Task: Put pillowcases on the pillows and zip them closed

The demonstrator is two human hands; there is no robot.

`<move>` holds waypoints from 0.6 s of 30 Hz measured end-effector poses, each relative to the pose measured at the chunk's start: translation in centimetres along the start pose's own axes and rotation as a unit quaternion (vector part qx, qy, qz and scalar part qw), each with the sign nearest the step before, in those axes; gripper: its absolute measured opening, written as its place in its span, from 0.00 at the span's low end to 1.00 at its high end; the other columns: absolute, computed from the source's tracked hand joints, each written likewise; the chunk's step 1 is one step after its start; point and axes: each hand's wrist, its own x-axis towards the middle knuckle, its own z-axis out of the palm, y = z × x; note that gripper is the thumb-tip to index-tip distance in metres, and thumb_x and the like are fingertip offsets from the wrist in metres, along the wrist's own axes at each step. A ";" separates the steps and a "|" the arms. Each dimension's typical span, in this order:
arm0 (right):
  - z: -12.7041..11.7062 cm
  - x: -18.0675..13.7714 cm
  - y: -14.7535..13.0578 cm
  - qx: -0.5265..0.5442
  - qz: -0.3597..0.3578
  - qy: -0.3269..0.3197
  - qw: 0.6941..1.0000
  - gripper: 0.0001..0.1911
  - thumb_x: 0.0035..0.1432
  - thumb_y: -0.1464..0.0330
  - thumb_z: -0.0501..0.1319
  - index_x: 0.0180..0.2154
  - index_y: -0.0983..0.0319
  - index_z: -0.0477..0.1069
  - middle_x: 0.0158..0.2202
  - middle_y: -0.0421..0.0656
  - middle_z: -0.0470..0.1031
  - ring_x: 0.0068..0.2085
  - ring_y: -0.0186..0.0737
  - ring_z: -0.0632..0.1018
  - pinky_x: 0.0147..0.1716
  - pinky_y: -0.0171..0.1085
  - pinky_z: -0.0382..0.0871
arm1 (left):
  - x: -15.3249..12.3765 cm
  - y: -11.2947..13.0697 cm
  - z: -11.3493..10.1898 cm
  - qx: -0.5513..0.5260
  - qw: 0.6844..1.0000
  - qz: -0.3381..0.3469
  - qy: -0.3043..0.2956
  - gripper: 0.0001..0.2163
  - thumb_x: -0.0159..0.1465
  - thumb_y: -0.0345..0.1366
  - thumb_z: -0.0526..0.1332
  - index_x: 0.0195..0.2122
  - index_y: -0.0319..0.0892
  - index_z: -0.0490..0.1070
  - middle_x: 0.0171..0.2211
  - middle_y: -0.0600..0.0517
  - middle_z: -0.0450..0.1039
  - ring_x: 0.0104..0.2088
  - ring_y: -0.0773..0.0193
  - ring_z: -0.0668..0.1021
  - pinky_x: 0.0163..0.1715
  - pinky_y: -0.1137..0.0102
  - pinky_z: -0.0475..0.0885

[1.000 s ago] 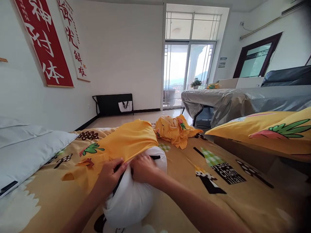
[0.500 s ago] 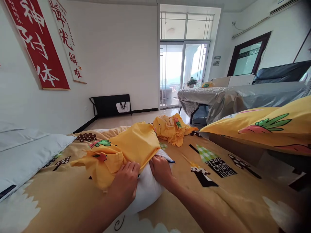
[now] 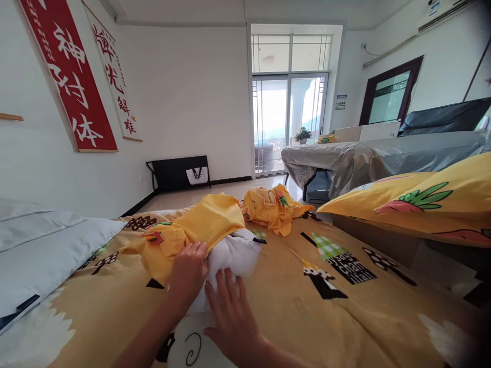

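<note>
A yellow pillowcase (image 3: 215, 217) with a carrot print covers the far part of a white pillow (image 3: 240, 255), whose near part is bare. My left hand (image 3: 190, 268) is closed on the pillowcase's edge at the left side of the pillow. Against the pillow's near end lies my right hand (image 3: 230, 306), fingers stretched out and spread, holding nothing. Bunched just beyond the pillow is another yellow printed cloth (image 3: 274, 207).
A brown patterned bedspread (image 3: 299, 317) lies underneath. At the left rests a pale grey pillow (image 3: 49, 250); at the right, a yellow carrot-print pillow (image 3: 425, 199). A plastic-covered table (image 3: 345, 153) stands farther back, with a potted plant (image 3: 303, 134) behind it.
My right hand has let go of the pillowcase edge and come nearer, now spread on the white pillow. More of the white pillow shows. The left hand keeps its grip; the view has tilted up slightly.
</note>
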 end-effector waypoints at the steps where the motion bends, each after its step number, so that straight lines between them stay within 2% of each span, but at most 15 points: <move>1: 0.7 0.7 -0.2 0.011 0.000 -0.010 1.000 0.47 0.52 0.47 0.62 0.65 0.65 0.54 0.64 0.61 0.57 0.63 0.66 0.59 0.57 0.59 0.54 | 0.0 0.1 -0.1 0.008 1.000 -0.004 0.010 0.09 0.61 0.26 0.52 0.34 0.41 0.71 0.33 0.47 0.75 0.38 0.56 0.76 0.36 0.66 0.65; 5: 3.1 3.2 -0.7 0.044 0.015 -0.032 0.998 0.39 0.55 0.51 0.62 0.63 0.63 0.58 0.62 0.57 0.62 0.62 0.59 0.64 0.56 0.51 0.60 | -0.1 0.2 -0.6 0.034 0.997 0.018 0.063 0.08 0.60 0.25 0.54 0.32 0.42 0.71 0.30 0.48 0.74 0.36 0.55 0.75 0.37 0.65 0.65; 9: 3.9 5.5 -0.9 0.029 0.046 0.016 0.998 0.27 0.60 0.61 0.59 0.59 0.62 0.64 0.58 0.55 0.68 0.58 0.54 0.68 0.53 0.48 0.61 | 0.1 0.3 -2.0 0.062 0.984 0.069 0.154 0.09 0.59 0.23 0.55 0.27 0.43 0.69 0.26 0.50 0.71 0.33 0.57 0.73 0.35 0.66 0.64; 12: 2.8 7.4 -0.7 0.012 0.050 0.088 0.995 0.23 0.62 0.67 0.55 0.58 0.63 0.65 0.53 0.54 0.72 0.56 0.52 0.69 0.52 0.48 0.59 | 0.5 1.0 -4.0 0.085 0.961 0.109 0.240 0.10 0.59 0.23 0.56 0.24 0.43 0.67 0.23 0.51 0.68 0.30 0.58 0.70 0.33 0.66 0.62; 15: 0.6 9.2 -0.3 0.002 0.068 0.152 0.986 0.21 0.63 0.68 0.53 0.57 0.64 0.66 0.49 0.54 0.74 0.55 0.50 0.69 0.52 0.47 0.58 | 0.8 2.1 -6.3 0.098 0.936 0.141 0.307 0.12 0.60 0.24 0.55 0.21 0.44 0.65 0.21 0.51 0.65 0.28 0.59 0.68 0.31 0.66 0.60; 18: -1.8 10.7 0.5 0.009 0.074 0.167 0.983 0.16 0.64 0.69 0.52 0.51 0.62 0.71 0.46 0.52 0.76 0.52 0.48 0.70 0.52 0.45 0.58 | 1.1 3.2 -8.4 0.111 0.922 0.147 0.340 0.13 0.61 0.25 0.54 0.20 0.44 0.65 0.20 0.51 0.64 0.27 0.59 0.66 0.31 0.66 0.60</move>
